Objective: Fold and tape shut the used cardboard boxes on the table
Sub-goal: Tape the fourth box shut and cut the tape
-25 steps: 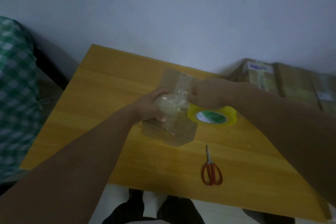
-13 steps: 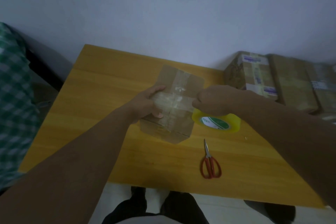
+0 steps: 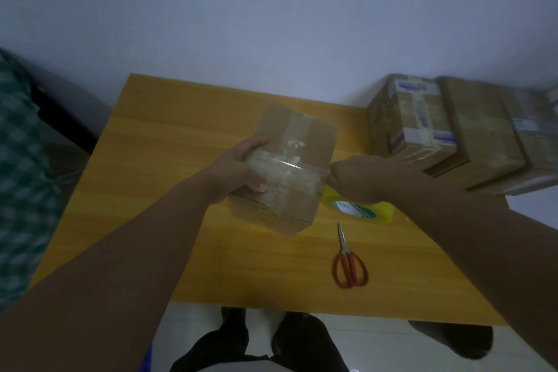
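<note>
A small closed cardboard box (image 3: 305, 142) stands in the middle of the yellow wooden table (image 3: 169, 160). One strip of clear tape runs along its top, and a second strip crosses it from left to right. My left hand (image 3: 238, 170) grips the box's left edge, thumb pressing the tape end down. My right hand (image 3: 359, 180) holds the yellow tape roll (image 3: 362, 210) at the box's right side, with tape stretched taut from the roll across the top. Much of the roll is hidden under that hand.
Red-handled scissors (image 3: 350, 263) lie shut on the table in front of the roll. Taped cardboard boxes (image 3: 413, 121) are stacked at the table's far right corner. A green checked cloth (image 3: 21, 184) hangs at the left. My dark shoes (image 3: 271, 338) show below the table's near edge.
My right hand has pulled the roll rightward past the box's right edge, drawing the tape across the top. The left hand has stayed on the box's left side.
</note>
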